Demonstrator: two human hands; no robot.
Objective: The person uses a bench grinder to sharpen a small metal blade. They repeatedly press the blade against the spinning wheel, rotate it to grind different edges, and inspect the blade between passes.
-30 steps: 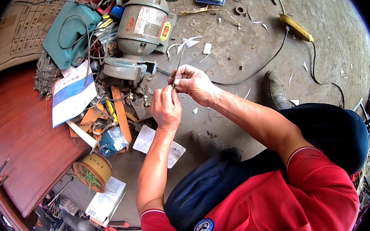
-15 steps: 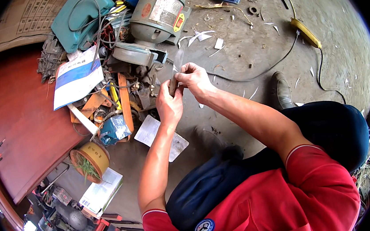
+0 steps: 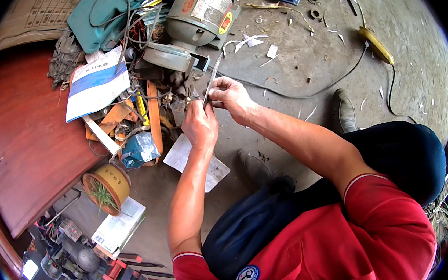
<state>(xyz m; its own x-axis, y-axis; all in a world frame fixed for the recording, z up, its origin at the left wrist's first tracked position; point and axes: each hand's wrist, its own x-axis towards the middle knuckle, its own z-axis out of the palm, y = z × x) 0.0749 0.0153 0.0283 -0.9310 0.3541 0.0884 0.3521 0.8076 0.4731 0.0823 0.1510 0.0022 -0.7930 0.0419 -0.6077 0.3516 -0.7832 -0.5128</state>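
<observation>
My left hand (image 3: 200,125) is closed round the lower end of a knife (image 3: 213,77). Its thin, pale blade points up and away from me and appears almost edge-on. Against the lower part of the knife, my right hand (image 3: 232,99) pinches with thumb and fingers; the handle is mostly hidden between the two hands. Just beyond the blade tip stands a grey bench grinder (image 3: 197,15) with a rounded wheel guard (image 3: 168,57) and a red switch on a yellow plate.
Left of the grinder lie a teal case (image 3: 101,17), a blue-and-white booklet (image 3: 97,86) and piled tools. A reddish-brown board (image 3: 35,142) fills the left side. A yellow power strip (image 3: 376,44) trails a black cable over the floor. Nearer are a potted plant (image 3: 115,185) and paper sheet (image 3: 182,153).
The knife has turned in my hands: its broad, shiny face showed before, and now the blade looks narrow. Both hands stay on it. The surroundings have shifted slightly in view.
</observation>
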